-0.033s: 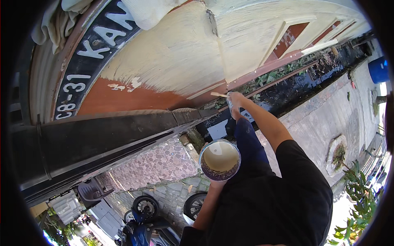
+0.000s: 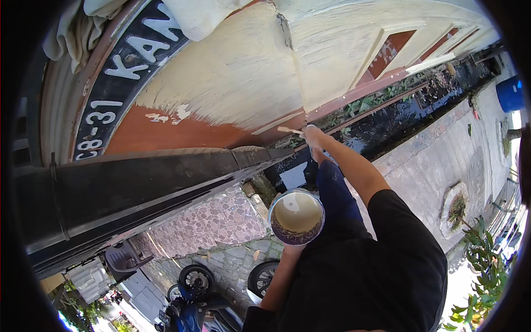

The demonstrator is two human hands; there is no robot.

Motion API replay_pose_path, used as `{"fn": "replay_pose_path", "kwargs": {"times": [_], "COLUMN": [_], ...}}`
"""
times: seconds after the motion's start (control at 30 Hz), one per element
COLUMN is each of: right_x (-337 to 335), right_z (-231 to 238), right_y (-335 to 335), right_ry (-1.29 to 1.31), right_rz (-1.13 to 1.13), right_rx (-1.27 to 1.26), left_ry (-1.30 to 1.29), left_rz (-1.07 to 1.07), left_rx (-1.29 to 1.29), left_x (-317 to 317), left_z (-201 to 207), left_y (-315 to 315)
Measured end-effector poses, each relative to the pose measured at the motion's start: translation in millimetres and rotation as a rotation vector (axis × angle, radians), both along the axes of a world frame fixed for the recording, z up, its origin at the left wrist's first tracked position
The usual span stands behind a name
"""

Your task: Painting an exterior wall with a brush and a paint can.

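My left hand [image 2: 293, 249] is closed under and around a paint pot [image 2: 297, 237], mostly hidden by it. Cream paint lies inside, and dried smears mark the inner wall. Stretched out ahead, my right hand [image 2: 312, 134] grips a paintbrush [image 2: 289, 130] that points left, close to the reddish-brown lower strip of the wall [image 2: 215, 133]. Whether the brush tip touches the wall, I cannot tell. Above that strip the wall [image 2: 238, 77] carries streaky cream paint with ragged brushed edges.
A dark drainage channel [image 2: 398, 130] with water runs along the wall's foot, plants beside it. A black ledge [image 2: 133, 177] stretches left. Behind lie stone paving [image 2: 215, 221] and a parked motorcycle [image 2: 199, 312]. A blue bin [image 2: 510, 94] stands far right.
My right hand and the paintbrush have shifted slightly left along the wall. My left hand and the paint pot stay in place.
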State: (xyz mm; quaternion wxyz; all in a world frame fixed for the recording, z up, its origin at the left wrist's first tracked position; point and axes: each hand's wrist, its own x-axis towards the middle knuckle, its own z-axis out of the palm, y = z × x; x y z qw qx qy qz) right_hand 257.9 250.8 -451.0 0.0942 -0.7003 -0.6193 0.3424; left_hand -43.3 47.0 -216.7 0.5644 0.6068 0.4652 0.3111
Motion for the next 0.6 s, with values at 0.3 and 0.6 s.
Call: {"fn": "replay_pose_path", "kwargs": {"times": [0.3,0.6], "right_x": [78,39], "right_z": [21,42], "right_y": [16,-10], "right_ry": [-0.239,-0.102], "right_rz": [-0.064,0.036], "right_rx": [0.025,-0.002], "left_ry": [-0.031,0.1], "left_rz": [0.014,-0.153], "left_rx": [-0.072,0.221], "left_x": [-5,2], "left_z": [-12,7], "left_y": [-16,-7]}}
